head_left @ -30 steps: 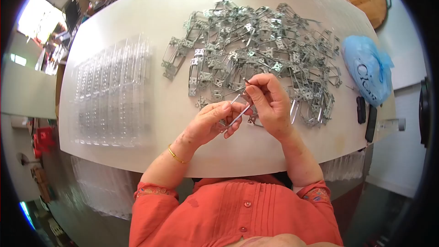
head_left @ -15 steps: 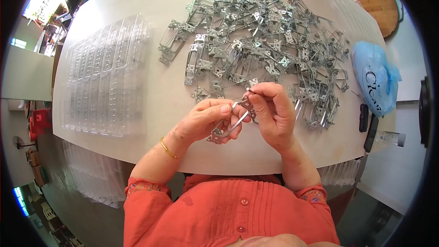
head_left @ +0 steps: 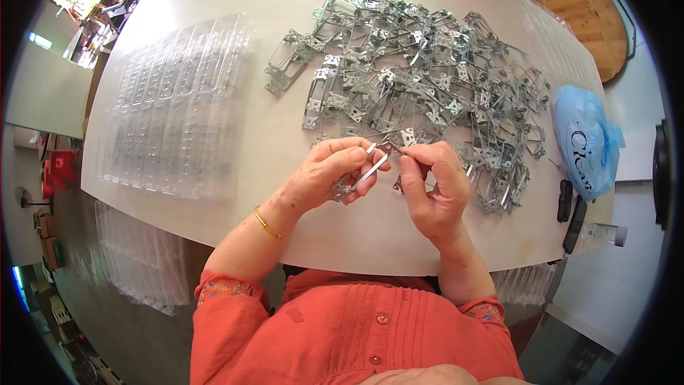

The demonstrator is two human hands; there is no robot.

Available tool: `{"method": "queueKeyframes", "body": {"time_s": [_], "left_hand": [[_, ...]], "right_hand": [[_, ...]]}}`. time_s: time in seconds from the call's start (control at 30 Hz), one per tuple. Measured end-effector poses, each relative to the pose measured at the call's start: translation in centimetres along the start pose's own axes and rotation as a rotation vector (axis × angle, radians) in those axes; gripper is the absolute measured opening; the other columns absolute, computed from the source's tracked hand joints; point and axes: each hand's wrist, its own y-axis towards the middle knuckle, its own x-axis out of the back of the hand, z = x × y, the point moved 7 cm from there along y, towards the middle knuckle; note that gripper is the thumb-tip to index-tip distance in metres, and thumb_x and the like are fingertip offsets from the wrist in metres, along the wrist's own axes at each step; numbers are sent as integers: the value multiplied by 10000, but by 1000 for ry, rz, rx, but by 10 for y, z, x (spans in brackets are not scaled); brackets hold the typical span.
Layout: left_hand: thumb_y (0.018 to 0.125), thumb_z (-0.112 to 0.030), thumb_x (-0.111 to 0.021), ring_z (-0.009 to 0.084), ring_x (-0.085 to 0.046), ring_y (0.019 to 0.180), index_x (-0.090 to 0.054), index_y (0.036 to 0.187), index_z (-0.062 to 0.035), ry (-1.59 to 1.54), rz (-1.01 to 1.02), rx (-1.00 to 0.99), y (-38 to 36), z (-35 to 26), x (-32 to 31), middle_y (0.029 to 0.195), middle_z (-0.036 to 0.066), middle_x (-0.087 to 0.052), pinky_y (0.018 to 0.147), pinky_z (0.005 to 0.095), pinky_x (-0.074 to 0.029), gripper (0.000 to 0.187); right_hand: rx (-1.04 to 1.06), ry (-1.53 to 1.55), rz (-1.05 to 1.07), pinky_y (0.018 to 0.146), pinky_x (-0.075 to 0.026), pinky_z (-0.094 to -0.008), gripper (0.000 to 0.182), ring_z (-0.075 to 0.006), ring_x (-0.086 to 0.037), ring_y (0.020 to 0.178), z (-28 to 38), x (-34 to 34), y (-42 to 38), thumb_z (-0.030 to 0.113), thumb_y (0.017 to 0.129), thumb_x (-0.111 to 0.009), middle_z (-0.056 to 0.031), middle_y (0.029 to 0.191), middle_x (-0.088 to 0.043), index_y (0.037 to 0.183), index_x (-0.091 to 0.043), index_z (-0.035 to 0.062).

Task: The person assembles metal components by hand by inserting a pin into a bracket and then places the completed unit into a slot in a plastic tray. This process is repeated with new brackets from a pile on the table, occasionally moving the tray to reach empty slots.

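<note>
My left hand [head_left: 332,170] is closed around a metal bracket frame [head_left: 370,173], whose thin bars run between two perforated end plates. One plate shows below my left fingers, the other points up toward my right hand. My right hand [head_left: 436,184] pinches the upper end of the bracket between thumb and forefinger; whether it grips a separate small part there cannot be made out. Just beyond both hands lies a large tangled heap of similar metal brackets [head_left: 420,75] on the pale table [head_left: 278,128].
Stacked clear plastic trays [head_left: 171,100] lie on the table at the left. At the right are a blue plastic bag [head_left: 586,139], dark tool-like objects [head_left: 574,224] and a clear bottle [head_left: 604,234]. More clear trays [head_left: 142,257] stand below the table edge.
The camera view has shifted slightly. The bracket is tilted differently in my left hand, its lower plate now more covered by the fingers. My right hand has moved a little lower and to the right.
</note>
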Motion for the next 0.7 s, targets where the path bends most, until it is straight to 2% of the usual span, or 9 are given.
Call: {"method": "queueKeyframes", "body": {"time_s": [0.07, 0.13, 0.37, 0.43, 0.53, 0.63, 0.7], "left_hand": [[1049, -334, -537, 68, -511, 566, -666, 1113, 3, -21, 11, -6, 1, 2, 2, 722, 31, -613, 500, 217, -407, 366], [1004, -377, -579, 87, -519, 582, -646, 1128, 44, 39, -47, -30, 1, 3, 6, 741, 58, -614, 494, 226, -386, 443], [1000, -384, -614, 65, -498, 610, -650, 1150, 39, 146, -66, -29, -1, 0, 12, 742, 33, -606, 548, 213, -386, 450], [1006, -232, -640, 28, -518, 698, -659, 1130, -17, 199, -58, -30, -1, -4, 12, 804, -27, -609, 607, 198, -429, 248], [961, -235, -699, 41, -527, 725, -650, 1145, 25, 385, -130, -107, -2, -9, 9, 870, -12, -613, 603, 205, -412, 323], [943, -161, -710, 38, -543, 777, -644, 1157, 26, 341, -154, -40, -3, -7, 10, 926, -24, -610, 640, 209, -432, 292], [942, -157, -707, 39, -545, 778, -642, 1158, 26, 360, -157, -65, -3, -5, 11, 928, -20, -610, 647, 213, -437, 291]], "right_hand": [[-3, 7, -1, 523, -482, -239, 157, -92, -591, 650, -1, 0, 0, -76, 880, -694, -60, 867, -632, 1017, -677, -2], [-8, 7, -9, 520, -480, -240, 161, -93, -586, 642, -1, 1, -1, -78, 875, -695, -59, 866, -634, 1016, -678, -2], [5, -21, -10, 509, -470, -237, 183, -102, -560, 612, 1, 1, -1, -93, 853, -699, -60, 853, -641, 1008, -679, 2], [13, -23, -14, 509, -471, -241, 174, -104, -564, 609, 2, 1, 0, -94, 852, -697, -59, 848, -640, 997, -679, 0], [20, -25, 8, 510, -475, -245, 170, -107, -580, 609, 1, 0, -1, -87, 866, -689, -63, 837, -646, 1010, -671, 0], [-20, 25, 27, 528, -489, -247, 186, -110, -608, 617, -5, -6, -6, -55, 911, -673, -71, 825, -662, 1085, -645, 4], [-62, 57, 9, 543, -499, -249, 202, -113, -622, 622, -5, -7, -8, -29, 942, -663, -76, 818, -670, 1136, -626, 6]]}}
